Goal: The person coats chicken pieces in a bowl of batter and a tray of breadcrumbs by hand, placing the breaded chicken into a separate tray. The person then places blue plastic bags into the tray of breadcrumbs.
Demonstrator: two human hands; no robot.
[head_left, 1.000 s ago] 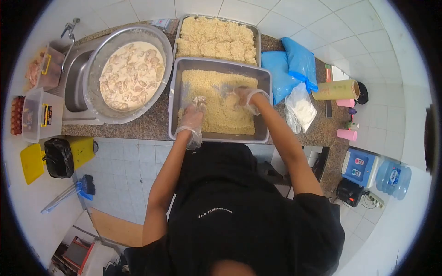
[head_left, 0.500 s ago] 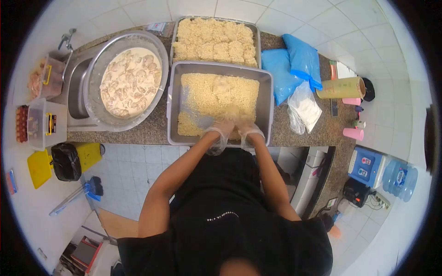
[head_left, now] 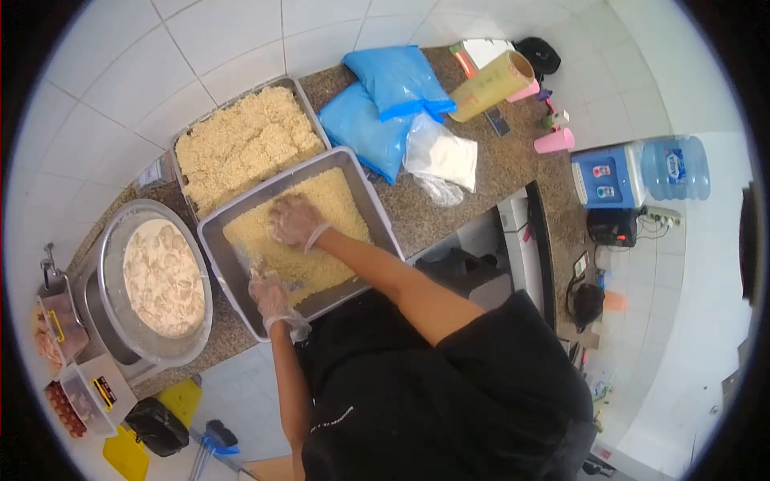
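Note:
Both my hands wear clear plastic gloves and are inside a grey tub (head_left: 375,210) of pale crumbs (head_left: 341,196). My right hand (head_left: 297,223) lies on the crumbs near the middle, fingers spread and nothing visible in them. Nearer the tub's left side, my left hand (head_left: 273,298) has its fingers curled together at the edge of the crumbs. A small lump shows at its fingertips, too blurred to name. To the left, a large metal bowl (head_left: 207,276) holds pieces of raw meat (head_left: 164,276) in pale batter.
Behind the tub, a tray (head_left: 301,94) holds crumb-coated pieces (head_left: 249,136). Blue bags (head_left: 397,80), a clear bag of white powder (head_left: 453,160) and a plastic-wrap roll (head_left: 493,86) lie on the right counter. The bowl overlaps the sink (head_left: 112,321).
The view has turned, with the tub now slanted. My hands, close together before, have separated: the right lies flat farther into the crumbs, the left is at the tub's left side.

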